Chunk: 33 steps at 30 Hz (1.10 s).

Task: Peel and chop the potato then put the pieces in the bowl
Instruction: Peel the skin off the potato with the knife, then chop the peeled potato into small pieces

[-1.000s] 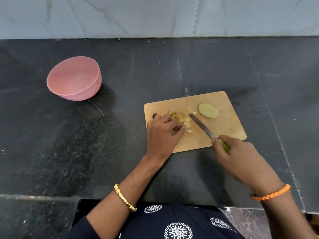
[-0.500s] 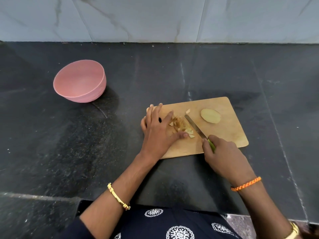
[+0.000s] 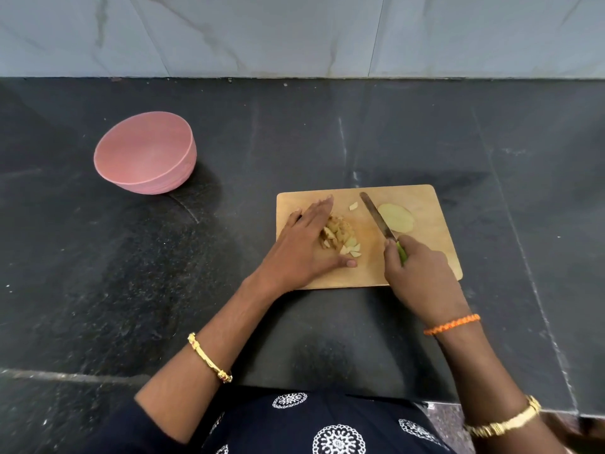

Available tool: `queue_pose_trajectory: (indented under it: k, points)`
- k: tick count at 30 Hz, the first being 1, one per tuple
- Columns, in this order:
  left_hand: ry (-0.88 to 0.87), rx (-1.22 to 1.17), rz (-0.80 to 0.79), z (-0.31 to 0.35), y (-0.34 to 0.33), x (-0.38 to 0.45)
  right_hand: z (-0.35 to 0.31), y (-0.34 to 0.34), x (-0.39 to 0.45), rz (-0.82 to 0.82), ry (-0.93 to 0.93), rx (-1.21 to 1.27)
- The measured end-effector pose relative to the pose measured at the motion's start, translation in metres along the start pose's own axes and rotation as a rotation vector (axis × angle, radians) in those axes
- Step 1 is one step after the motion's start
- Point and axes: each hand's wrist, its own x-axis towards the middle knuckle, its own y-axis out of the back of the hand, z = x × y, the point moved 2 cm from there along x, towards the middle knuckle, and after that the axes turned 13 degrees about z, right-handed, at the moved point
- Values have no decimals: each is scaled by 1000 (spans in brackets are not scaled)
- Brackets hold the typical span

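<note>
Wooden board (image 3: 422, 198) holds one pile of pieces (image 3: 340, 235), one stray bit (image 3: 353, 206) and one potato half (image 3: 397, 218). Left hand (image 3: 302, 249) lies flat, fingers straight, beside the pile. Right hand (image 3: 417, 273) grips one knife (image 3: 376, 217). One pink bowl (image 3: 144, 152) sits far left.

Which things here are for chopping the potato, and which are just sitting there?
For the job: potato half, chopped pieces, knife, cutting board, pink bowl.
Just there: black countertop, tiled wall.
</note>
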Motion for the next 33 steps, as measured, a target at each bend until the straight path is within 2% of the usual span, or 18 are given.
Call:
queue_pose_trajectory:
  k: [6,10,13,17,19,23,27,31,33]
  points:
    - [135,-254,140,12,-13,-5,-5,-11,-2,-47,56,-81]
    - [270,-561,311,13,-8,2,-1,-2,-12,-61,90,-82]
    - [305,-597,397,10,-7,11,1,-1,-8,-50,60,-101]
    - [224,-450,407,11,-9,18,2,2,-12,-32,70,-56]
    - [107,-311,407,20,-8,24,6,12,-7,73,14,36]
    - [-117,4,275,40,-19,32,23,20,12,237,-86,159]
    - [9,185,355,27,-15,23,42,24,31,378,-161,159]
    - [29,186,252,10,-19,10,57,19,45,365,-193,58]
    - [2,185,254,8,-22,10,59,18,47,369,-204,34]
